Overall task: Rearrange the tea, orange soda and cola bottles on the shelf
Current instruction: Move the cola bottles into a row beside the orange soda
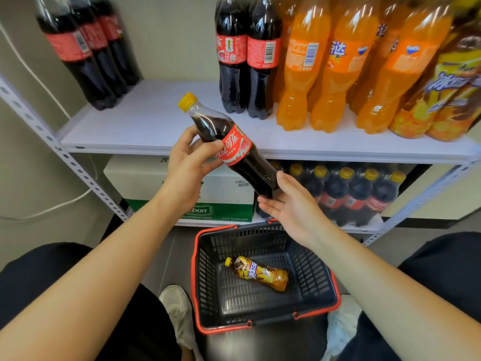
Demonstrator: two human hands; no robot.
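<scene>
A small cola bottle (235, 147) with a yellow cap and red label is tilted in front of the shelf edge. My left hand (191, 158) grips it around the label, thumb on the front. My right hand (289, 204) lies open under the bottle's base, palm up, touching it. On the white shelf (156, 121) stand large cola bottles (246, 56) in the middle and more cola bottles (88, 48) at the left, orange soda bottles (335, 63) to the right, and tea bottles (442, 89) at the far right. A small tea bottle (260, 272) lies in the basket (328, 282).
The dark basket with red rim sits on the floor between my knees. On the lower shelf stand a white and green carton (221, 196) and a pack of small cola bottles (351, 194). A perforated shelf post (65, 157) slants at left, with a white cable (39, 76) behind.
</scene>
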